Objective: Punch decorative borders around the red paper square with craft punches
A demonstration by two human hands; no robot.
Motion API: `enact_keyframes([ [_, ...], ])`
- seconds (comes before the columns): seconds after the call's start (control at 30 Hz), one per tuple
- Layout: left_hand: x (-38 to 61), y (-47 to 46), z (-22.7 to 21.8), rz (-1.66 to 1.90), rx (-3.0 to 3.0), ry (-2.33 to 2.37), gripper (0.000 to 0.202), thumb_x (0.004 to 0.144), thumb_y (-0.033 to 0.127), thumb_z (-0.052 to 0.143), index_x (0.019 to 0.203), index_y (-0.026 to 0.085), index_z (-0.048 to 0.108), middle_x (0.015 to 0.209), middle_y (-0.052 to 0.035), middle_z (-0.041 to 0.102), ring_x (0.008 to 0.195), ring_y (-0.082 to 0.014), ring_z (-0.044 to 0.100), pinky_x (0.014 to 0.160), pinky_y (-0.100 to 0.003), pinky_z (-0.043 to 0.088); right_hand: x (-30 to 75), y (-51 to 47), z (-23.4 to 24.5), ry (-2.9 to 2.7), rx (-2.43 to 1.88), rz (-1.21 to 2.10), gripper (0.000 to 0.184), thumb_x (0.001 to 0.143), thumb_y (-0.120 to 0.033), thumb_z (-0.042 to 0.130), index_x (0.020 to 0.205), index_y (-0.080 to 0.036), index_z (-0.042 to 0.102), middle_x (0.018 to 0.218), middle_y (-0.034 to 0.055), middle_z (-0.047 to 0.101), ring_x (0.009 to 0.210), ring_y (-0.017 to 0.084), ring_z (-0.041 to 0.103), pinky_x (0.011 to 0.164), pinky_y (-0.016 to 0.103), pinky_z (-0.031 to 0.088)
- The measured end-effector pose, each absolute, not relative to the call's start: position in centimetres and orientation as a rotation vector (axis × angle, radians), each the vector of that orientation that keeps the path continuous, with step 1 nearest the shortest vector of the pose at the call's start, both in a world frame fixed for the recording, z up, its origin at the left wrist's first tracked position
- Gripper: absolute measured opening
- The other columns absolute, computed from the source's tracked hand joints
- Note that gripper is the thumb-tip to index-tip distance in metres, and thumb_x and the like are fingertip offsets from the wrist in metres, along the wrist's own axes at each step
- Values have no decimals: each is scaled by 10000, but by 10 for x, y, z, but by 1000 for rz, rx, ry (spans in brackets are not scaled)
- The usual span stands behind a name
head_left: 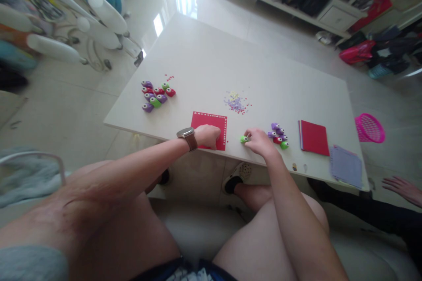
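A red sheet of paper (209,119) with small punched holes along its top and right edges lies near the table's front edge. My left hand (207,135), a watch on its wrist, rests over this sheet with fingers curled; what they grip, if anything, is hidden. To the right, my right hand (260,140) has its thumb and fingers around a small green craft punch (244,139) on the tabletop. Beside that hand sits a group of purple, red and green craft punches (279,134). More craft punches (154,96) are clustered at the left.
Punched paper bits (236,103) lie scattered on the white table (263,70). At its right are a stack of red paper (314,137) and a greyish-purple stack (346,166). Another person's hand (404,189) appears far right, below a pink basket (371,128).
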State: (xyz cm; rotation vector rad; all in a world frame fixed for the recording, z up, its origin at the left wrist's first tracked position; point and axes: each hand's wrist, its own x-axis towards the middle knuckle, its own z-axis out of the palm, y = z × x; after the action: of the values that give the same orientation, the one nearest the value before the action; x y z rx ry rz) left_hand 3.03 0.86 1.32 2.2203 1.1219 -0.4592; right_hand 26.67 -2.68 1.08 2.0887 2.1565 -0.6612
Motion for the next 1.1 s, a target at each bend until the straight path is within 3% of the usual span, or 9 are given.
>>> enact_keyframes([
  [0.1,30,8,14,-468,2234,1122,398,740,383,790,1090,196,762,1162,-122,770,1054,-293,721,850,-320,546,258,-28,12,2302,2079,-792,300,729,-153,691,1023,-209,709,1145,90,737,1147,283,603,989,393,472],
  [0.2,31,7,14,-465,2240,1125,397,747,377,784,1095,187,755,1170,-129,768,1063,-297,722,849,-321,547,244,-29,15,2351,1981,-1168,334,743,-105,609,1052,-211,680,1075,43,780,1102,236,654,983,377,473],
  [0.3,31,6,12,-446,2235,1127,371,742,363,791,1065,182,754,1137,-128,773,1053,-297,726,840,-320,547,235,-30,16,2294,1927,-1307,354,721,-44,559,1013,-209,670,1032,19,801,1068,207,688,982,349,466],
  [0.53,30,6,14,-452,2248,1111,357,753,346,768,1068,180,744,1169,-135,765,1066,-304,723,846,-334,552,234,-31,13,2197,1929,-1325,305,772,-64,571,1019,-212,668,1057,29,802,1095,212,705,1040,369,461],
  [0.7,30,5,15,-413,2240,1122,351,743,340,774,1056,188,736,1175,-131,763,1075,-305,720,862,-336,548,239,-27,8,2262,2265,-974,514,800,-155,611,1311,-208,600,1407,145,653,1345,314,565,1156,509,392],
  [0.77,30,4,15,-416,2242,1126,349,743,345,774,1053,191,736,1179,-128,763,1074,-301,720,865,-334,547,242,-25,6,2265,2370,-878,532,819,-191,611,1349,-218,581,1427,146,633,1356,321,544,1154,516,399],
  [0.97,30,4,18,-449,2254,1125,379,750,353,766,1091,191,734,1191,-127,759,1089,-301,714,863,-334,554,248,-25,2,2337,2199,-703,285,777,-197,659,1057,-223,706,1204,98,706,1222,311,582,1067,454,457],
  [1.1,30,4,17,-430,2247,1126,358,746,344,766,1067,188,737,1170,-130,763,1064,-302,719,842,-335,551,252,-27,2,2294,2074,-684,283,761,-90,604,988,-206,727,1074,81,733,1042,242,651,933,332,482],
])
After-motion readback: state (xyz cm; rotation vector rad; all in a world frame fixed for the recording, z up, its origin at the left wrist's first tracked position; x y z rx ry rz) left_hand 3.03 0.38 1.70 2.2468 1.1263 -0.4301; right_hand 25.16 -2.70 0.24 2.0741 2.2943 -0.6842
